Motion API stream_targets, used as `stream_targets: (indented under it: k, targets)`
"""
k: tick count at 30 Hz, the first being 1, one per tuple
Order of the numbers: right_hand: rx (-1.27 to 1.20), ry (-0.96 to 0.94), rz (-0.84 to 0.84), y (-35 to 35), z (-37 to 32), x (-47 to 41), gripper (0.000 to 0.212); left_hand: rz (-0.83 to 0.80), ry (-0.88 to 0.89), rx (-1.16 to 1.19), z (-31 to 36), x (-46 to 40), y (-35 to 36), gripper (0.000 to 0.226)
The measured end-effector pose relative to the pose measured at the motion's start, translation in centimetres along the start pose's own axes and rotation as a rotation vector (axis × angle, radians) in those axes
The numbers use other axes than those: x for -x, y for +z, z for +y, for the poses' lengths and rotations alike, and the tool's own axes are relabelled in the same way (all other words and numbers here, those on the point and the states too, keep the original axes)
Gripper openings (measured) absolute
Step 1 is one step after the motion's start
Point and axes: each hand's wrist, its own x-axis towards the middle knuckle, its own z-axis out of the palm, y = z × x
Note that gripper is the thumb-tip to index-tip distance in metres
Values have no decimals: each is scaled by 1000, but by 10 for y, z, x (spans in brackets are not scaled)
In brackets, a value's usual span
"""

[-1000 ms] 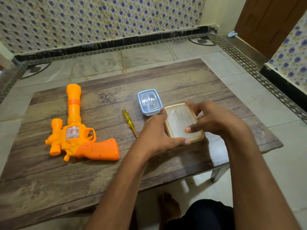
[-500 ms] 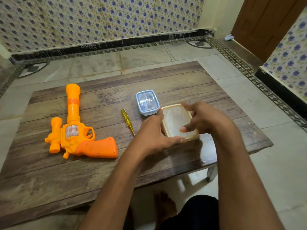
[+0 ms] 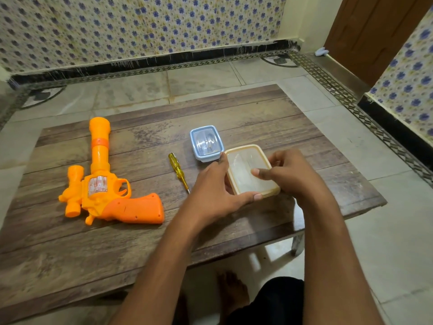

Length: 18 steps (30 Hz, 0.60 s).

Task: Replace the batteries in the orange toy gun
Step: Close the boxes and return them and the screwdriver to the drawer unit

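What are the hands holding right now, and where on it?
Both grip the cream-lidded container: left hand on its left and near edges, right hand on its right side, thumb on the lid.

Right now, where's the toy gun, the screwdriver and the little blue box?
toy gun (image 3: 131, 207), head view, on its grip.
screwdriver (image 3: 176, 167), head view, on its yellow handle.
little blue box (image 3: 206, 141), head view, on its clear lid.
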Motion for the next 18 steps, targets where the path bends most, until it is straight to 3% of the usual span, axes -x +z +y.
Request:
stream_targets:
  k: [3, 5, 7, 9, 11, 14, 18]
  targets:
    - [-20, -7, 45, 7, 0, -8, 18, 40, 33, -39, 4, 2, -3, 94]
    - [-37, -2, 96, 8, 1, -12, 18, 81, 20, -40, 3, 1, -5, 61]
    - [-52, 8, 120, 9, 3, -15, 19, 261, -6, -62, -3, 1, -10, 30]
    - [-62, 10, 120, 10, 4, -17, 20, 532, -51, -201, -12, -4, -20, 26]
    - [-83, 10, 123, 10, 5, -17, 20, 672, -147, -336, -22, -9, -31, 25]
    - [-102, 10, 126, 10, 5, -15, 20, 517, -381, -413, -32, -15, -35, 44]
    - [-99, -5, 112, 7, 0, -11, 18, 426, -446, -444, -36, -17, -33, 32]
